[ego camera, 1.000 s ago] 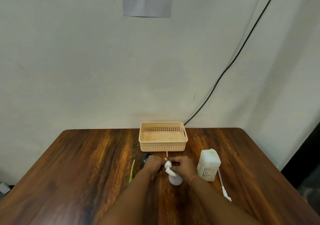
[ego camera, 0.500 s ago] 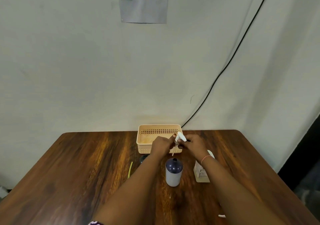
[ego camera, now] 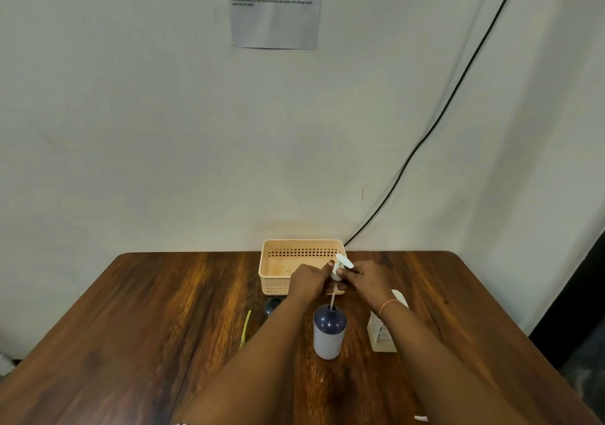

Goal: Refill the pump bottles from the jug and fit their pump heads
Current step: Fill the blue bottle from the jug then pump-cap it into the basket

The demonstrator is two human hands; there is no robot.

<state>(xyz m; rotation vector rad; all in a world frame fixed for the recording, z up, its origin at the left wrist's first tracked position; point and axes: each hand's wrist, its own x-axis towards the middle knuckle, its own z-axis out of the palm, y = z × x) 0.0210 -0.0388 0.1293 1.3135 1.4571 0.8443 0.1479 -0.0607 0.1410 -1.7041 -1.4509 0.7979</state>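
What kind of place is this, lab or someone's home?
Probably a staged recording setup, not a home: a printed instruction sheet taped to a bare wall, a loose black cable running down it, and one wooden table carrying only task items.

Bare forearms, a thin pink band [ego camera: 388,305] on the right wrist.

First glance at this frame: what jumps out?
Both hands, left hand and right hand, meet mid-table holding a white pump head raised above a navy-topped bottle, its tube reaching down into the neck. Behind them a peach basket sits against the wall; a jug stands right of the bottle, partly hidden by the right forearm. A printed sheet hangs on the wall and a black cable runs diagonally down it.
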